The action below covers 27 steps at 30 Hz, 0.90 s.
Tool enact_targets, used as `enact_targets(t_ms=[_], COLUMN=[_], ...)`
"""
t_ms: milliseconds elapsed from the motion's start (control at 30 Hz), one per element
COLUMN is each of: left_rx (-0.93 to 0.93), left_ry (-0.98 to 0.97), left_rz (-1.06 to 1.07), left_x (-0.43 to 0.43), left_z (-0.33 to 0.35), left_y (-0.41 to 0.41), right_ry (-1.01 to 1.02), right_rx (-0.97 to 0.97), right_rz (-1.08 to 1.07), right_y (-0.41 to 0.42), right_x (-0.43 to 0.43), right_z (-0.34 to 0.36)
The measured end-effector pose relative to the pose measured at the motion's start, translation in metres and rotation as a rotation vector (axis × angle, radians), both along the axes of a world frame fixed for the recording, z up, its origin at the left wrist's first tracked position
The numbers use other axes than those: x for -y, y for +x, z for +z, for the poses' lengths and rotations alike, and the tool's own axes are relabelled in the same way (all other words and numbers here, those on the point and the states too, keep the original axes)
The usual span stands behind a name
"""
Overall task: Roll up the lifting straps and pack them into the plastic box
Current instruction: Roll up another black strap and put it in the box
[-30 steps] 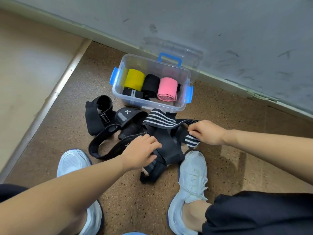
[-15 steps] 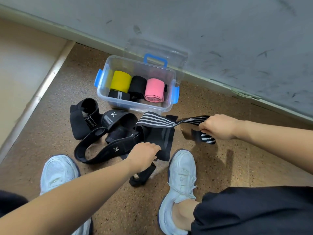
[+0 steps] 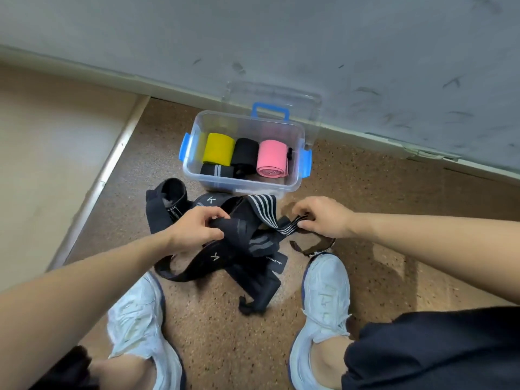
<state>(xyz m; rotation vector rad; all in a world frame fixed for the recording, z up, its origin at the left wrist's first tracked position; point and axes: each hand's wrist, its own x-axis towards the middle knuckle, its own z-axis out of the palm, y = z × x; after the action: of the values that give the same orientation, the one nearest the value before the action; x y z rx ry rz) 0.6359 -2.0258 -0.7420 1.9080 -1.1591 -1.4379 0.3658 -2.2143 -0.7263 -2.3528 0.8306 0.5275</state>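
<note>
Left hand [image 3: 197, 229]: centre-left of frame, fingers curled, pinching a fold of black webbing at the top of the pile.
Right hand [image 3: 323, 218]: centre-right, fingers curled round the end of the striped strap [image 3: 261, 209], held just above the floor [image 3: 394, 198].
Striped strap: black with white lines, unrolled; runs from in front of the box down-right into the right hand.
Pile of black straps [image 3: 225, 257]: loose and tangled on the floor between the two shoes and the box; cannot tell how many.
Plastic box [image 3: 247, 189]: clear, blue latches, open, upper centre, near the wall.
Box contents: yellow roll [image 3: 219, 147], black roll [image 3: 245, 150] and pink roll [image 3: 272, 157] side by side; small black roll [image 3: 216, 170] lying in front of the yellow one.
Lid [image 3: 273, 94]: clear, leaning on the wall behind the box.
Shoes: left shoe [image 3: 135, 313] and right shoe [image 3: 326, 291], white, lower frame, either side of the pile.
</note>
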Motion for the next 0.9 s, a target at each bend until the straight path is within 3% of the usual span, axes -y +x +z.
enact_targets(t_ms=[167, 300, 433, 533, 633, 733, 900], left_rx=[0.405, 0.507, 0.579, 0.717, 0.790, 0.825, 0.830], left_ry=[0.100, 0.260, 0.053, -0.093, -0.025, 0.075, 0.070], left_rz=[-0.451, -0.391, -0.250, -0.518, -0.781, -0.836, -0.835], left_x=[-0.003, -0.006, 0.003, 0.008, 0.000, -0.009, -0.009], left_z=[0.029, 0.027, 0.006, -0.016, -0.042, -0.058, -0.060], left_y=[0.039, 0.047, 0.014, -0.018, -0.048, -0.054, -0.047], right_ry=[0.006, -0.147, -0.327, -0.340, -0.230, -0.297, -0.335], right_rx=[0.067, -0.005, -0.033, -0.095, -0.133, -0.221, -0.350], right_rz=[-0.073, -0.004, 0.102, 0.299, 0.160, 0.155, 0.059], right_y=[0.037, 0.050, 0.058, 0.053, 0.037, 0.020, -0.015], right_x=[-0.031, -0.053, -0.062, -0.054, -0.036, -0.015, 0.015], right_z=[-0.018, -0.041, -0.048, -0.044, -0.040, -0.034, -0.022])
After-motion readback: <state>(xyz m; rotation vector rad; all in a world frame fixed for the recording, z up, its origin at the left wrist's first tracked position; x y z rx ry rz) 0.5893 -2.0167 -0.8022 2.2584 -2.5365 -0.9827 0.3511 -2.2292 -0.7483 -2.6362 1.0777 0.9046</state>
